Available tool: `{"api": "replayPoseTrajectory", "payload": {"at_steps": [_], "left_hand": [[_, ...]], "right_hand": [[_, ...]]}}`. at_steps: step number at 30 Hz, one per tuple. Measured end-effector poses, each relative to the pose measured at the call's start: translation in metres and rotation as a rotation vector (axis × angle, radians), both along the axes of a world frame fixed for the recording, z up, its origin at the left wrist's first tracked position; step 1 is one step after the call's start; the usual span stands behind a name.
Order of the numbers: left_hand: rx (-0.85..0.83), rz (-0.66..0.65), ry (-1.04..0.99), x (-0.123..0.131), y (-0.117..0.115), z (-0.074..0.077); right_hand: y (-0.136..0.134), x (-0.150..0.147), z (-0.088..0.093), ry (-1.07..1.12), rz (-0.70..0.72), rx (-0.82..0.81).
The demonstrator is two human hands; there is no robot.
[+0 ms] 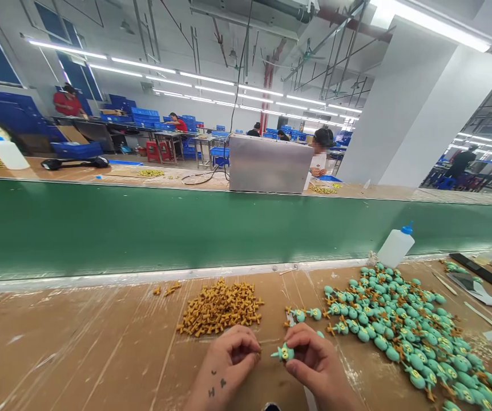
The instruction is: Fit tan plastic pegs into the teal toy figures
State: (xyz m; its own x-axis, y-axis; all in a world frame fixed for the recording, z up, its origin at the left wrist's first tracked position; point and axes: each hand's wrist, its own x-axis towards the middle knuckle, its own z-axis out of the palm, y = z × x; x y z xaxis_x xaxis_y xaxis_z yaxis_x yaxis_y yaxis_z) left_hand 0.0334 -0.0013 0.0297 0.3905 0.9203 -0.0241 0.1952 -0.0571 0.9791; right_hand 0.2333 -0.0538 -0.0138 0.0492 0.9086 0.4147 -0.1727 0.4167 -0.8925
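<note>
Both forearms reach in over the tabletop (100,354), wrists bent inward, hands close together. The right hand (317,359) has its fingers (299,337) curled nearly shut, pinching a teal rubber figure (283,353). The left hand (229,357) has its fingers (246,337) closed on what looks like a small tan peg (258,352). Beyond the figure lies a heap of tan pegs (219,308); to its right, a mound of teal figures (400,337). Inked marks on the left wrist (217,383) read roughly "HA".
</note>
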Motion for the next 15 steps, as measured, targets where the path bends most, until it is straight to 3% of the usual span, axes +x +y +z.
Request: {"api": "replayPoseTrajectory", "payload": {"at_steps": [8, 15], "left_hand": [[-0.269, 0.040, -0.193, 0.006, -0.003, -0.032], [-0.292, 0.037, -0.289, 0.009, -0.004, -0.040]], "right_hand": [[0.000, 0.002, -0.003, -0.092, -0.019, 0.014], [0.001, 0.002, -0.002, -0.114, 0.018, 0.017]]}}
